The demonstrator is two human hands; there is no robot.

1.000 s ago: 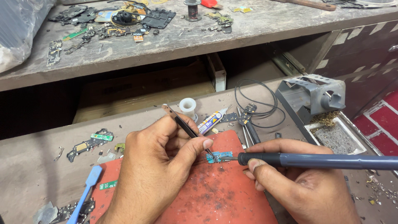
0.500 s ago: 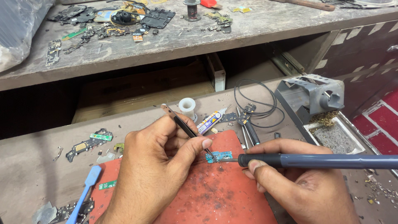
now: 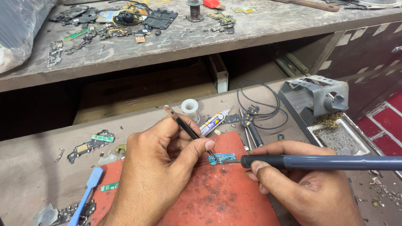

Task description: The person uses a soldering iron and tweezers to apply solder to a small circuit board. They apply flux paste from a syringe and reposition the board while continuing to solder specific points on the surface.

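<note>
The left hand (image 3: 161,167) pinches black tweezers (image 3: 188,129), tips down on a small teal board (image 3: 222,158). The right hand (image 3: 301,188) grips a grey soldering iron (image 3: 318,162), its tip at the board's right edge. The board lies near the far edge of a worn red mat (image 3: 209,201), speckled with dark burn marks; bare mat lies open toward the near side. A blue plastic tool (image 3: 86,196) rests off the mat's left edge. Beyond, close together: a white spool (image 3: 189,108), a glue tube (image 3: 212,122), looped black wire (image 3: 259,104). At right stands a grey metal stand (image 3: 318,94) over a tray (image 3: 356,146) of brass shavings. Farthest, a rough wooden shelf (image 3: 167,46) carries scattered phone parts.
</note>
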